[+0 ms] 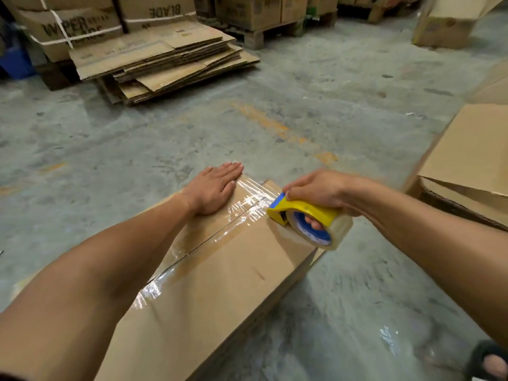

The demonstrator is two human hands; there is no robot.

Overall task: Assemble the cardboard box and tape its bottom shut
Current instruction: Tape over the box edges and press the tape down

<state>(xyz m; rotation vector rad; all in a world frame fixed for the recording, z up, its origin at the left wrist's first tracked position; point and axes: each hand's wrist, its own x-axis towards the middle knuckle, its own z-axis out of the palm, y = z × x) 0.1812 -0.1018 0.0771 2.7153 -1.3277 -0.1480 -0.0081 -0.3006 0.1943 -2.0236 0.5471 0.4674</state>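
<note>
A long brown cardboard box point(220, 276) lies on the concrete floor in front of me, its bottom flaps folded shut and facing up. Clear tape point(239, 215) runs along the centre seam, wrinkled and shiny. My left hand point(213, 188) presses flat on the left flap near the far end, fingers straight. My right hand point(319, 191) grips a yellow tape dispenser point(305, 215) with a clear roll on a blue core, which rests on the right flap beside the seam. The tape stretches from the dispenser to the box's far edge.
A stack of flattened cardboard boxes point(165, 59) lies on the floor at the back left, in front of strapped cartons point(71, 26). Other assembled boxes point(472, 160) stand at the right. A pallet with cartons point(264, 23) is at the back. A sandalled foot point(489, 361) shows bottom right.
</note>
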